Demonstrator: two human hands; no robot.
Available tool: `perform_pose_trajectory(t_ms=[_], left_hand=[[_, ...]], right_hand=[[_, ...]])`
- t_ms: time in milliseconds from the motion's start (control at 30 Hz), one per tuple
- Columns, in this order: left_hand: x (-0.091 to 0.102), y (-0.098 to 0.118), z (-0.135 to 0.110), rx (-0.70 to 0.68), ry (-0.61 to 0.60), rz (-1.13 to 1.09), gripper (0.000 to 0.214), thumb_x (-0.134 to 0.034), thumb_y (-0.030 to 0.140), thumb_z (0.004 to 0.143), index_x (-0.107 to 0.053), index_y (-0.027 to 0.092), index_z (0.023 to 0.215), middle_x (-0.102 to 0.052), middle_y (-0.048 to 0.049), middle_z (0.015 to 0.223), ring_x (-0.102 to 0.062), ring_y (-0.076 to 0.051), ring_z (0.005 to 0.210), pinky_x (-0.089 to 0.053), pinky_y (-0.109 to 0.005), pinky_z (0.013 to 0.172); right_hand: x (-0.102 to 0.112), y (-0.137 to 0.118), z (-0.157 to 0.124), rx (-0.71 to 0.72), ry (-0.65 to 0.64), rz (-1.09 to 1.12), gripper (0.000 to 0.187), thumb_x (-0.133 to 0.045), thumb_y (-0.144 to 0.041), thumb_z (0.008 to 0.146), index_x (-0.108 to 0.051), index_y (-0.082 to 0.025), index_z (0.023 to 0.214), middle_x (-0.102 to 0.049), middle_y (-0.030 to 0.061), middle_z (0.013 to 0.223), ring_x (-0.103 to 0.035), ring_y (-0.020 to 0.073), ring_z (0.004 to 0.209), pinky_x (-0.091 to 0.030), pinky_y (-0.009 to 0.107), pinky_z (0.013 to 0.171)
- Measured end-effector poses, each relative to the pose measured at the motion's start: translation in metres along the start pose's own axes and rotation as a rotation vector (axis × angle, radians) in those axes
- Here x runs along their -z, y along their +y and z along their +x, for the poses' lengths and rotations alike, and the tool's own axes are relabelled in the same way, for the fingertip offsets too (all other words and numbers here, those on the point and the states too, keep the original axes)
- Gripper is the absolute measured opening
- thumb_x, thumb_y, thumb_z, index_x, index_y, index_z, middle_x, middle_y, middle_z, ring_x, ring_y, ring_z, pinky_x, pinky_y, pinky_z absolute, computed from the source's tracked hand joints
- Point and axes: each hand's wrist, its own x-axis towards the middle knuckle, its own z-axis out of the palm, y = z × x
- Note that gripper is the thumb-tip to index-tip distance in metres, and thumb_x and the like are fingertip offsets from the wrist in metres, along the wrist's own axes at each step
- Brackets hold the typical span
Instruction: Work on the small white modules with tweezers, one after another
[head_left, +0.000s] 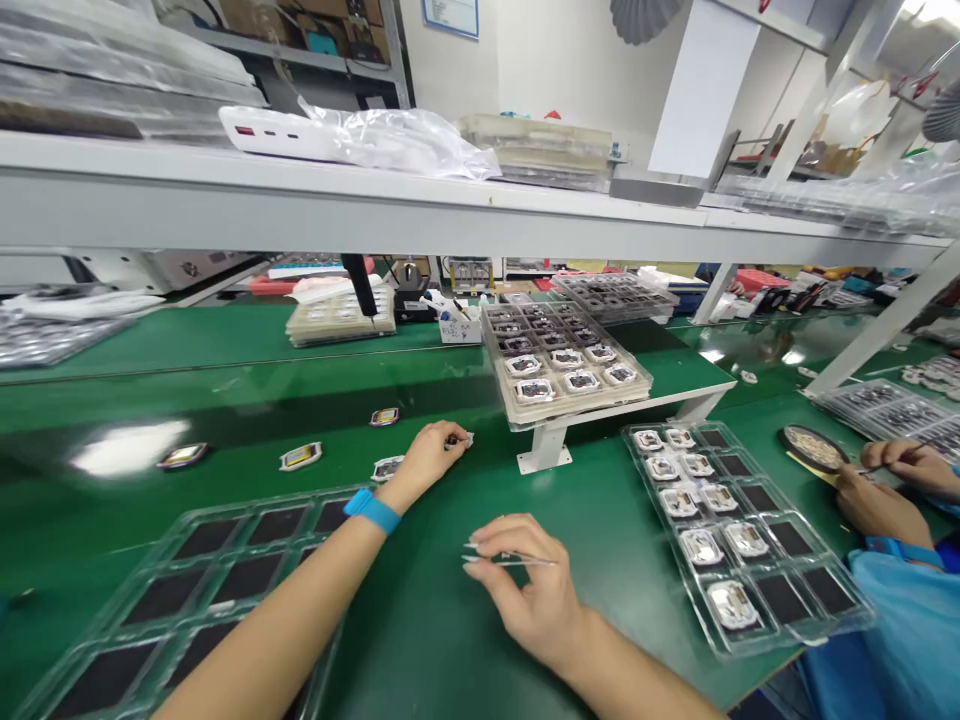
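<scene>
In the head view, the person's left hand (424,465), wearing a bright blue wristband (373,511), lies curled on a glossy green bench (420,620). Its fingertips close at a tiny silver-and-dark component (457,440), mostly hidden, so whether it is gripped cannot be told. The right hand (532,590) pinches slim steel tweezers (510,560) between thumb and fingers, their points aimed left and apparently holding nothing.

Small flat modules with gold-coloured centres (300,456) lie loose on the bench, just beyond the left hand. They look thin, light and stiff but fragile, and are likely to slide on the slick surface; the rims seem the safest place to take hold, leaving their faces untouched.

A clear moulded plastic tray with dark square pockets (262,503) lies beneath the left forearm. To the right, a similar clear tray (795,520) carries rows of silver modules (701,547). Beyond it, a co-worker's hands (881,485) work beside a round dark dish (814,448). A stack of beige trays (566,400) sits on a white metal stand (544,450).
</scene>
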Motion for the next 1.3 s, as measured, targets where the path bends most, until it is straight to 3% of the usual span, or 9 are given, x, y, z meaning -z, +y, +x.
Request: perform_pose_trajectory(t_ms=[167, 300, 467, 600, 667, 767, 867, 1067, 1300], left_hand=[[-0.007, -0.003, -0.018, 0.091, 0.079, -0.062, 0.065, -0.074, 0.038, 0.078, -0.050, 0.015, 0.134, -0.057, -0.0165, 0.132, -0.046, -0.038, 0.128, -0.039, -0.050, 0.104], [-0.002, -0.003, -0.014, 0.171, 0.103, -0.143, 0.044, -0.067, 0.036, 0.088, -0.057, 0.018, 0.126, -0.057, -0.0125, 0.132, -0.054, -0.032, 0.120, -0.043, -0.054, 0.101], [0.013, 0.013, -0.017, 0.211, 0.099, -0.386, 0.027, -0.064, 0.032, 0.091, -0.063, 0.016, 0.113, -0.066, -0.0079, 0.115, -0.065, -0.024, 0.099, -0.054, -0.044, 0.086], [0.020, 0.038, -0.055, 0.236, 0.048, -0.687, 0.034, -0.076, 0.031, 0.073, -0.059, 0.017, 0.099, -0.066, 0.0003, 0.080, -0.064, -0.019, 0.071, -0.053, -0.032, 0.067], [0.024, 0.054, -0.085, 0.242, -0.013, -0.832, 0.038, -0.075, 0.032, 0.070, -0.058, 0.017, 0.100, -0.066, 0.0002, 0.079, -0.062, -0.017, 0.067, -0.050, -0.029, 0.062], [0.034, 0.077, -0.129, 0.262, -0.107, -0.988, 0.042, -0.071, 0.034, 0.073, -0.061, 0.017, 0.110, -0.068, -0.0029, 0.087, -0.061, -0.016, 0.071, -0.047, -0.027, 0.063], [0.040, 0.094, -0.160, 0.389, -0.212, -1.220, 0.043, -0.067, 0.037, 0.079, -0.062, 0.017, 0.116, -0.062, 0.0002, 0.075, -0.054, -0.014, 0.065, -0.041, -0.026, 0.060], [0.035, 0.102, -0.180, 0.487, -0.207, -1.325, 0.045, -0.068, 0.038, 0.074, -0.062, 0.015, 0.112, -0.058, 0.0027, 0.070, -0.048, -0.013, 0.063, -0.033, -0.026, 0.057], [0.035, 0.100, -0.182, 0.461, -0.219, -1.285, 0.041, -0.063, 0.032, 0.075, -0.061, 0.015, 0.112, -0.057, 0.0040, 0.066, -0.045, -0.013, 0.061, -0.033, -0.027, 0.057]], right_hand=[[0.005, -0.001, 0.002, -0.056, 0.025, 0.030, 0.009, -0.067, -0.015, 0.086, -0.066, -0.021, 0.092, -0.075, 0.0076, 0.087, -0.073, 0.0205, 0.085, -0.061, 0.034, 0.076], [0.002, 0.002, -0.001, -0.055, 0.015, 0.027, 0.012, -0.067, -0.012, 0.086, -0.067, -0.022, 0.092, -0.074, 0.0071, 0.087, -0.073, 0.0207, 0.085, -0.061, 0.035, 0.076], [0.002, 0.005, -0.001, -0.069, 0.032, 0.049, 0.013, -0.067, -0.011, 0.085, -0.067, -0.022, 0.092, -0.074, 0.0066, 0.089, -0.072, 0.0209, 0.086, -0.060, 0.036, 0.076], [0.004, 0.007, -0.001, -0.201, 0.060, 0.149, 0.011, -0.066, -0.013, 0.086, -0.067, -0.023, 0.090, -0.073, 0.0054, 0.089, -0.073, 0.0215, 0.085, -0.060, 0.035, 0.073], [0.004, 0.007, -0.002, -0.274, 0.069, 0.206, 0.009, -0.067, -0.014, 0.086, -0.066, -0.023, 0.089, -0.073, 0.0047, 0.088, -0.074, 0.0210, 0.083, -0.060, 0.033, 0.070], [0.003, 0.006, -0.005, -0.317, 0.061, 0.237, 0.009, -0.069, -0.015, 0.085, -0.067, -0.023, 0.088, -0.074, 0.0038, 0.088, -0.073, 0.0194, 0.084, -0.058, 0.032, 0.074], [0.001, 0.002, -0.007, -0.294, -0.002, 0.276, 0.010, -0.070, -0.014, 0.084, -0.068, -0.023, 0.088, -0.075, 0.0034, 0.087, -0.072, 0.0192, 0.085, -0.057, 0.034, 0.079], [-0.002, -0.003, -0.009, -0.220, -0.162, 0.215, 0.009, -0.071, -0.016, 0.085, -0.068, -0.023, 0.089, -0.076, 0.0058, 0.088, -0.071, 0.0210, 0.083, -0.053, 0.039, 0.080], [-0.004, 0.003, -0.011, -0.149, -0.175, 0.212, 0.003, -0.069, -0.021, 0.088, -0.068, -0.023, 0.087, -0.077, 0.0051, 0.082, -0.072, 0.0210, 0.075, -0.052, 0.040, 0.076]])
